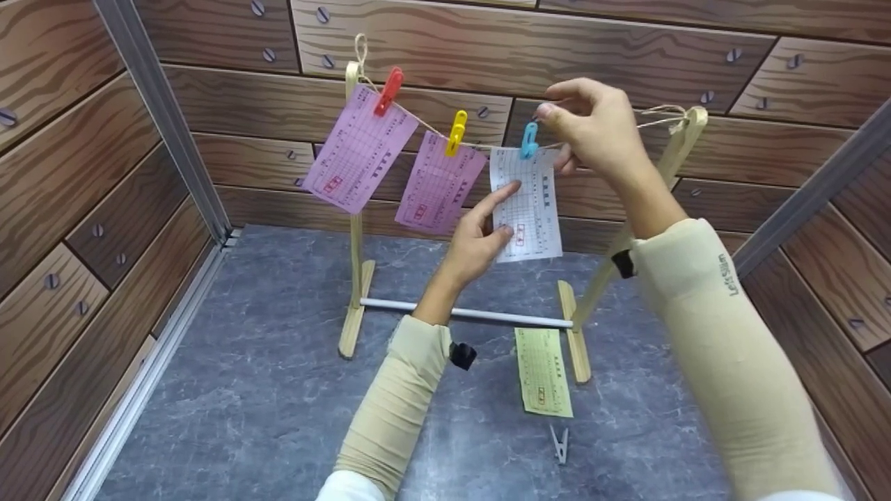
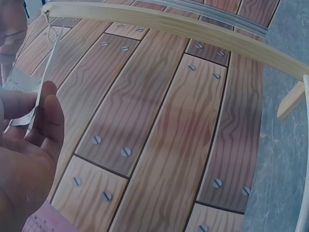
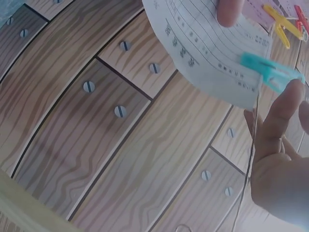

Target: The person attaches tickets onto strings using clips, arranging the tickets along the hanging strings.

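Observation:
A white printed paper slip (image 1: 525,223) hangs from the string under a light-blue clothespin (image 1: 530,141). My left hand (image 1: 477,243) pinches this slip at its left side; in the left wrist view its thumb and fingers (image 2: 50,108) lie on opposite faces of the paper. My right hand (image 1: 598,129) is raised at the string, its fingertips right at the upper end of the blue clothespin (image 3: 270,70), not wrapped round it. To the left, two pink slips hang, one (image 1: 362,149) from a red clothespin (image 1: 388,92), the other (image 1: 438,184) from a yellow one (image 1: 456,133).
The string runs between two wooden posts (image 1: 686,142) joined low down by a white rod (image 1: 487,316). On the grey marbled surface (image 1: 243,390) lie a yellow-green slip (image 1: 543,372) and a grey clothespin (image 1: 560,445). Wood-patterned panels enclose the back and sides.

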### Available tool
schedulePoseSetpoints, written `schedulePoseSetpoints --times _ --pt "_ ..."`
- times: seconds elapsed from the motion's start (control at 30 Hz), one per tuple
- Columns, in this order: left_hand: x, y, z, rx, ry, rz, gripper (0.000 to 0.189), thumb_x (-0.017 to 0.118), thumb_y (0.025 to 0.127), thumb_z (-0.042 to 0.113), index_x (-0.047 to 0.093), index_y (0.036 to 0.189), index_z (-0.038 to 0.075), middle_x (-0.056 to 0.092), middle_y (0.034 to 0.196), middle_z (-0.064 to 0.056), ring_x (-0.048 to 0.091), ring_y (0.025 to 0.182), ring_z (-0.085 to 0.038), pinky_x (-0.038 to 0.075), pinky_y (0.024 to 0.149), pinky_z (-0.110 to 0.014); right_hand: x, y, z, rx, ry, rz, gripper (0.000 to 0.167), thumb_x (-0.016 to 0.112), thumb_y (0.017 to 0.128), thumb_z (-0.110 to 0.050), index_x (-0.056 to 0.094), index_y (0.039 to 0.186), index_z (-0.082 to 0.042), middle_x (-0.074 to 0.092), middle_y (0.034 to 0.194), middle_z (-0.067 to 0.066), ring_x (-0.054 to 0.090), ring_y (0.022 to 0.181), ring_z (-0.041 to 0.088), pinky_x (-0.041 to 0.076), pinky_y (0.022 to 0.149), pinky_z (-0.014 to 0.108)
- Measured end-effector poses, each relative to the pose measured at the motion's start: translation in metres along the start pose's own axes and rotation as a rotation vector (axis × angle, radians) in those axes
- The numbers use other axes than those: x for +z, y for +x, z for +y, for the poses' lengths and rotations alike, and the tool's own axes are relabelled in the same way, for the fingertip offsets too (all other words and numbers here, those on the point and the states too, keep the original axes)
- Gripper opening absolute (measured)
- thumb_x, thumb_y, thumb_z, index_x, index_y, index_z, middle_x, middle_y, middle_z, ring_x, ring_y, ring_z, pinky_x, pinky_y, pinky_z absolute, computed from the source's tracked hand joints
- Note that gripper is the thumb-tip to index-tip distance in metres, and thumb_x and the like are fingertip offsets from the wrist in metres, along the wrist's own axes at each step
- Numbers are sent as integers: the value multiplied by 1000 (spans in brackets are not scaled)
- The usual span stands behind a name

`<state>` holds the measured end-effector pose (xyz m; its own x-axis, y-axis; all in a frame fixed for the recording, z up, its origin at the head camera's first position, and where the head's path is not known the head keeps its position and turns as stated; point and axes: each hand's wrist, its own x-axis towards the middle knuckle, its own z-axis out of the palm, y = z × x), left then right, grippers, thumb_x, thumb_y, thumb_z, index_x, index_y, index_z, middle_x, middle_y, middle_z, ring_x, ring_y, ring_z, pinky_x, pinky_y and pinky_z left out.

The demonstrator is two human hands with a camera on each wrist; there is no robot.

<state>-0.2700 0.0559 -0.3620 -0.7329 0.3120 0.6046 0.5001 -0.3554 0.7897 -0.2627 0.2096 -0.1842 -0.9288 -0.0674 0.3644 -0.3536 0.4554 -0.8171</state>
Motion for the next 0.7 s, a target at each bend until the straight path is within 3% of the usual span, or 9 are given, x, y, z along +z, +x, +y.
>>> schedulePoseSetpoints --times 0.2,0.5,0.53,0.7 --pt "4 -9 16 -22 -1 7 60 46 87 -22 42 146 -11 45 148 -26 59 86 -22 50 68 -27 -9 -9 2 -18 -21 72 37 70 96 -21 64 126 1 68 105 12 58 40 13 50 39 25" --pt "2 -18 4 -31 -41 -14 60 46 87 -24 39 146 -15 44 145 -32 57 104 -29 52 79 -32 -17 -28 15 -59 -44 131 32 67 99 -21 67 122 1 67 96 9 60 43 14 52 42 27" --pt "2 -19 3 -22 -40 -19 60 46 87 -24 39 146 -15 44 146 -32 56 103 -28 51 79 -31 -17 -30 16 -65 -43 137 32 66 99 -20 67 121 1 67 95 10 60 43 14 52 43 27" --pt "-2 -26 -1 -14 -30 -24 57 48 88 -22 41 145 -15 43 146 -31 47 68 -11 43 62 -23 -22 -44 17 -105 7 175 30 68 97 -19 68 121 0 69 99 11 61 44 14 52 44 27"
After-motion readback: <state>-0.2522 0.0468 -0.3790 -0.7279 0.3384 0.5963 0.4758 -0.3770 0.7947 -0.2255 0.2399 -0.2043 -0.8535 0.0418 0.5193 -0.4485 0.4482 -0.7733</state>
